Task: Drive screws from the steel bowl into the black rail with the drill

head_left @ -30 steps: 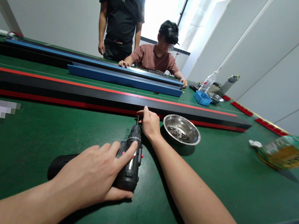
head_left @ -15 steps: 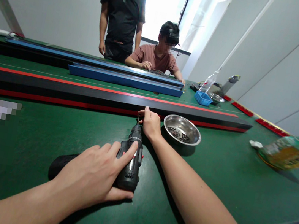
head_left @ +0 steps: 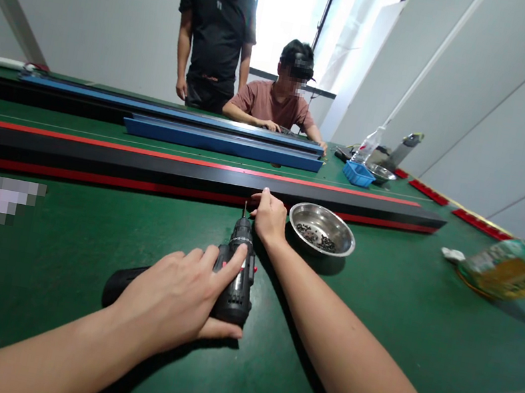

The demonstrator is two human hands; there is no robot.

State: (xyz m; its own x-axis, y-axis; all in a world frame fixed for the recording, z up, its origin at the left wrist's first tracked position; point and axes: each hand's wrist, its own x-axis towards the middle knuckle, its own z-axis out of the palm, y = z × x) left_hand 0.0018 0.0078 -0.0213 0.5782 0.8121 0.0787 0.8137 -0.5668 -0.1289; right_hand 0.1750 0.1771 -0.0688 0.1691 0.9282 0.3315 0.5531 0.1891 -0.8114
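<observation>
A black cordless drill (head_left: 237, 287) lies on its side on the green table, its thin bit pointing at the long black bar with red stripes (head_left: 185, 175). My left hand (head_left: 179, 290) is wrapped over the drill, index finger along its body and thumb behind it. Beside the bit tip, my right hand (head_left: 269, 217) is closed against the near side of the bar, fingers bent. What its fingertips hold, if anything, is hidden. Just right of that hand sits a steel bowl (head_left: 325, 216) with many small dark screws (head_left: 316, 238) in it.
Blue rails (head_left: 221, 142) lie beyond the bar. A blue basket (head_left: 358, 174), a plastic bottle (head_left: 367, 146) and another metal bowl stand at the back right. A large green-labelled jug (head_left: 508, 270) lies to the right. One person (head_left: 215, 32) stands and another (head_left: 278, 104) sits across the table.
The drill and my left hand have shifted slightly right and forward. My right hand stays at the bar with little change. The view has moved a little.
</observation>
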